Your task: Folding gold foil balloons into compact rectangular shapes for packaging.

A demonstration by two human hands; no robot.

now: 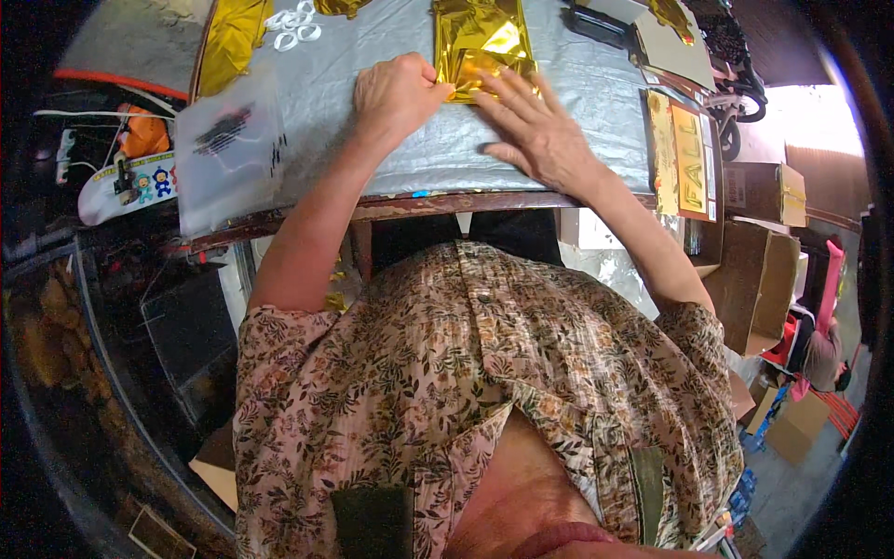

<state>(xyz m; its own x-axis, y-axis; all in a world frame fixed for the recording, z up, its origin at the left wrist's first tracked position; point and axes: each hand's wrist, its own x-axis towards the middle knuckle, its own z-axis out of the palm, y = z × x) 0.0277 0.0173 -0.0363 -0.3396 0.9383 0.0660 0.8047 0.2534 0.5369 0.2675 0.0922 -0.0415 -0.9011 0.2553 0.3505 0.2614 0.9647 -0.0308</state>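
Observation:
A shiny gold foil balloon (480, 37), flat and folded, lies on the silver-grey table cover (345, 56) at the far middle of the table. My left hand (399, 96) is closed at its near left corner, thumb and fingers pinching the foil edge. Spread across the near end of the foil is my right hand (540, 135), fingers apart and palm down, slightly blurred. Part of the near edge is hidden under its fingers. The foil between the two hands looks creased.
More gold foil (233, 42) lies at the far left, beside white ribbon loops (296, 23). A clear plastic bag (228, 154) with small dark pieces covers the left corner. On the right are a black tray (596, 28), a printed card (691, 158) and cardboard boxes (759, 279).

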